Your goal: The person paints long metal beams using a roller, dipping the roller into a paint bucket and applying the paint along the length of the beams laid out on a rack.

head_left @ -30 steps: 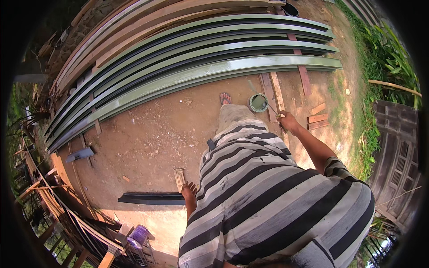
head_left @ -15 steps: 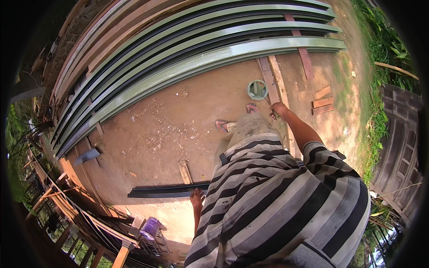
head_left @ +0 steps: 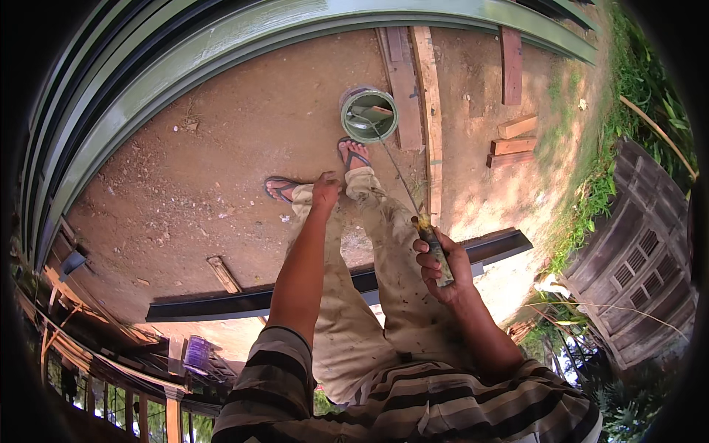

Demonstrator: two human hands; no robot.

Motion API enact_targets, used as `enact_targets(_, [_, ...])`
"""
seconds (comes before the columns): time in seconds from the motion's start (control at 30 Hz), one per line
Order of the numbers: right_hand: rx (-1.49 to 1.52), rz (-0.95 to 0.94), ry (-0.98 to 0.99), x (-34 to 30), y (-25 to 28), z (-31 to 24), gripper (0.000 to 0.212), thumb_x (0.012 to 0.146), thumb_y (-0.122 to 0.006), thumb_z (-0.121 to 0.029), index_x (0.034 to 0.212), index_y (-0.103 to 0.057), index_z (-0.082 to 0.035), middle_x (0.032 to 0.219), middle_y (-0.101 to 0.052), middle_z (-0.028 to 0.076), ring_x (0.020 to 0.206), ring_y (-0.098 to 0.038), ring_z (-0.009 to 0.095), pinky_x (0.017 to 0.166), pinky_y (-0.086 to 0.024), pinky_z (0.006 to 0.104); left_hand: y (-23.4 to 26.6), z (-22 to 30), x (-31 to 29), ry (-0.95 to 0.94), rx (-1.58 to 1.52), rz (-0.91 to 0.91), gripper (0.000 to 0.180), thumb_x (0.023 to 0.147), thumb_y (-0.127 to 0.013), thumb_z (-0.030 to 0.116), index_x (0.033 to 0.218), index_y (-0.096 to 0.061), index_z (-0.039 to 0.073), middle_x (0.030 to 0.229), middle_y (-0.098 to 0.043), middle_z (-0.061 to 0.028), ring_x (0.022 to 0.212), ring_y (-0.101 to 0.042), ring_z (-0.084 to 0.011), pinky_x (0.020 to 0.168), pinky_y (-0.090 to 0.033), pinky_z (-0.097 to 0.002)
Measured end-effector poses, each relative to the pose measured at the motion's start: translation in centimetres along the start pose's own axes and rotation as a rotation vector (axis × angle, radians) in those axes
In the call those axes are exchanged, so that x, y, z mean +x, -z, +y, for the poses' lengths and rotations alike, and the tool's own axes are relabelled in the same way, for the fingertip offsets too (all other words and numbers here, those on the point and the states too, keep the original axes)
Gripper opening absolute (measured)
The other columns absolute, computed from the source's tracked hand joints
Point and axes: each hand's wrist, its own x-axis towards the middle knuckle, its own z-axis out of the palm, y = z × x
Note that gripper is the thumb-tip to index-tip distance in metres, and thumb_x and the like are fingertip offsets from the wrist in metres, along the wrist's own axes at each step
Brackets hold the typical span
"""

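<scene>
My right hand is wrapped round the paint-stained handle of a paint roller. The roller's thin metal rod runs forward into a paint bucket, and its head is down inside, hard to make out. Green paint coats the bucket's inner wall. My left hand hovers over my left shin with its fingers curled in; nothing shows in it. Behind my legs, a long dark metal beam lies crosswise near the ground.
Long green-painted beams curve across the far side. Wooden planks lie right of the bucket, with several short wood blocks further right. A purple container stands at lower left, and a weathered wooden panel at the right.
My left hand has left the dark beam and come forward in front of my legs. My right hand has swung nearer, and the roller's rod now reaches into the bucket. The view has shifted.
</scene>
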Motion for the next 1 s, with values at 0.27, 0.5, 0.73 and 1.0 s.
enact_targets(0.27, [-0.389, 0.060, 0.148, 5.5, 1.4, -3.4, 0.046, 0.107, -0.041, -0.034, 0.145, -0.036, -0.009, 0.082, -0.060, 0.012, 0.044, -0.050, 0.014, 0.036, -0.040, 0.0243, -11.5, -0.1, 12.0, -0.154, -0.517, -0.012, 0.054, 0.086, -0.060, 0.000, 0.135, -0.047, 0.018, 0.126, -0.057, -0.0003, 0.116, -0.056, -0.0189, 0.097, -0.048, -0.0408])
enact_targets(0.5, [-0.514, 0.180, 0.146, 7.9, 2.3, -3.3, 0.051, 0.105, -0.045, -0.030, 0.150, -0.030, -0.012, 0.090, -0.063, 0.016, 0.046, -0.052, 0.015, 0.036, -0.043, 0.0253, -14.7, 0.6, 10.2, -0.099, -0.911, -0.109, 0.044, 0.084, -0.061, -0.003, 0.122, -0.052, 0.016, 0.123, -0.058, 0.0001, 0.119, -0.056, -0.0209, 0.103, -0.044, -0.0460])
enact_targets(0.73, [-0.812, 0.115, 0.173, 7.1, -2.0, -4.9, 0.086, 0.092, -0.060, -0.006, 0.161, -0.011, -0.017, 0.113, -0.067, 0.022, 0.065, -0.067, 0.019, 0.044, -0.050, 0.0274, -16.8, 0.3, 9.9, -0.033, -1.283, -0.187, 0.034, 0.084, -0.062, -0.001, 0.115, -0.057, 0.014, 0.110, -0.065, -0.0043, 0.112, -0.061, -0.0235, 0.106, -0.042, -0.0511])
enact_targets(1.0, [-1.737, 0.297, 0.241, 6.2, -6.8, -7.8, 0.061, 0.093, -0.052, 0.003, 0.151, -0.042, -0.012, 0.110, -0.067, 0.019, 0.072, -0.067, 0.015, 0.054, -0.053, 0.0300, -17.6, 0.0, 12.4, 0.002, -1.119, 0.064, 0.038, 0.087, -0.062, -0.004, 0.120, -0.052, 0.011, 0.100, -0.066, -0.0093, 0.082, -0.068, -0.0240, 0.068, -0.059, -0.0397])
